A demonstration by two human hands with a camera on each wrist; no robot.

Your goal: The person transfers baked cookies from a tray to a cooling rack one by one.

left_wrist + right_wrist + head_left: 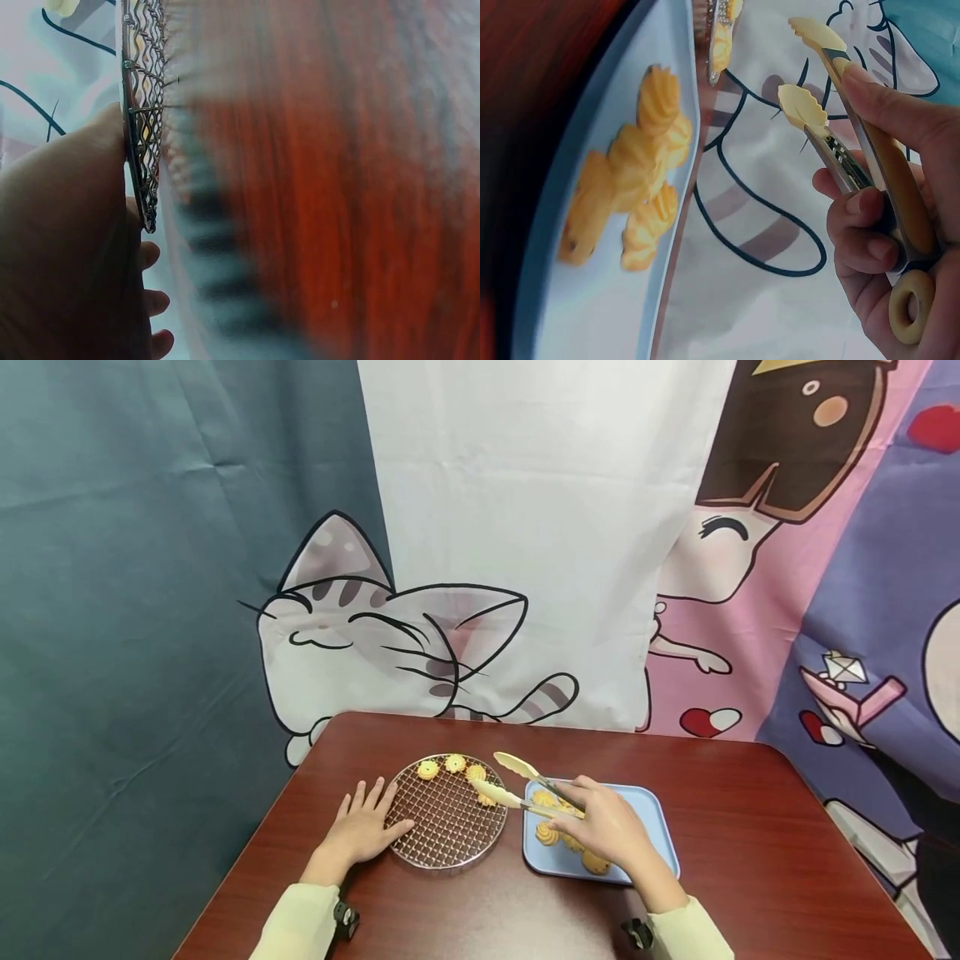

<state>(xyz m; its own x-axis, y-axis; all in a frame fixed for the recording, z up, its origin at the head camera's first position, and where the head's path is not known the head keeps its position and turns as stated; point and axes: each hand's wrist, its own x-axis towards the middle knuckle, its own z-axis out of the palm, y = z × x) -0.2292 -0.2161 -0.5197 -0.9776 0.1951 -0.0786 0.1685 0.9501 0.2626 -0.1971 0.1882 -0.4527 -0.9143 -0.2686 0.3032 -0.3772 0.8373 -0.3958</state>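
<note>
A pair of tongs [536,789] with cream tips is gripped by my right hand [609,827]. Its two tips are spread apart with nothing between them, over the right part of a round wire rack [442,822]. My left hand [358,831] touches the rack's left rim, fingers spread and thumb lying over the edge. Several swirled cookies [454,763] sit along the rack's far and right side. Beneath my right hand is a light blue tray [652,814], where more cookies [634,169] are bunched together, partly hidden by the hand in the head view.
The reddish-brown wooden table [750,827] carries the rack at left and the tray to its right, with a narrow gap between them. Behind the table's far edge hangs a cartoon-printed curtain [525,527].
</note>
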